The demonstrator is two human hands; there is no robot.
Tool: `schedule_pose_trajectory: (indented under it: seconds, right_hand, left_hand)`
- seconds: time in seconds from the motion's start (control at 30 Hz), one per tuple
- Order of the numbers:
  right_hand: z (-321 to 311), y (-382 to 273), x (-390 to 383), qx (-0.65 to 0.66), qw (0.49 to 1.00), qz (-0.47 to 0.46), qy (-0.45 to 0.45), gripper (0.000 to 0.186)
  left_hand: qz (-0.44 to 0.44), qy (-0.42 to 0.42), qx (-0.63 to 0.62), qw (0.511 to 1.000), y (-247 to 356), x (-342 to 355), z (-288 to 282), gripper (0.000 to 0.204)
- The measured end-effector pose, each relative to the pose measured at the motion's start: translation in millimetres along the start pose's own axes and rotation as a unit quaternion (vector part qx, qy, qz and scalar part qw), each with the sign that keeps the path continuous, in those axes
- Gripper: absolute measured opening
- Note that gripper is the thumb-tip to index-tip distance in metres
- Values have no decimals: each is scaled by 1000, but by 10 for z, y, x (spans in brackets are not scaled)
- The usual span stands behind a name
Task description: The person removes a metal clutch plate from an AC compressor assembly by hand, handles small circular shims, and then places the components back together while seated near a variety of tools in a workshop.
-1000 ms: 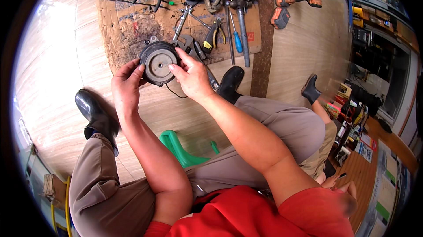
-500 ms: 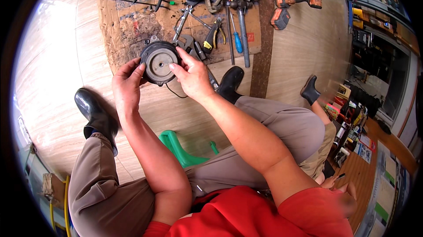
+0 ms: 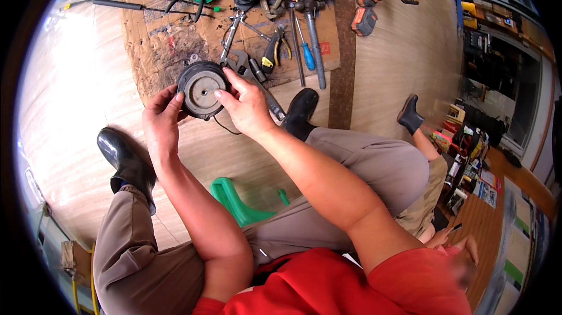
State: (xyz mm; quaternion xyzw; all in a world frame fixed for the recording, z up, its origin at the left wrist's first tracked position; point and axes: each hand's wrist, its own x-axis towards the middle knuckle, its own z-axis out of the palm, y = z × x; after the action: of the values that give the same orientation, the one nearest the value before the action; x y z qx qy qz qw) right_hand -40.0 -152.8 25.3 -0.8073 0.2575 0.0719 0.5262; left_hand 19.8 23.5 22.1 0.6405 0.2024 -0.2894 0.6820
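Person wears a red short-sleeved shirt (image 3: 328, 283) w/ sleeves ending near the elbows, forearms bare. Khaki-brown long trousers (image 3: 351, 157) cover both legs. Glossy black rubber boots, one on left foot (image 3: 126, 163), one on right foot (image 3: 300, 111). Left hand (image 3: 161, 122) & right hand (image 3: 249, 104) are bare, no gloves, no rings visible.

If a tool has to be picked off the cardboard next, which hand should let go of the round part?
Probably the right hand. It lies nearest the pliers and blue-handled screwdriver, just beyond its fingers. The left hand cups the round black part from below-left and could likely keep supporting it.
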Motion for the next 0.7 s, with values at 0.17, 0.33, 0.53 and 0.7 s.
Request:
schedule_pose_trajectory:
  seconds: [0.17,0.33,0.53,0.7]
  right_hand:
    - [8,-1,-7,-6,1000,10,2,54]
    - [19,29,-8,-13,1000,-6,5,55]
    - [39,3,-20,15,1000,2,5,54]
    - [34,2,-19,14,1000,-4,9,54]
  left_hand:
    - [2,-3,4,1000,27,-8,11,29]
    - [2,4,-2,1000,72,-38,49,28]
    - [-5,9,9,1000,8,14,20,31]
    - [-2,9,-8,1000,0,21,37,29]
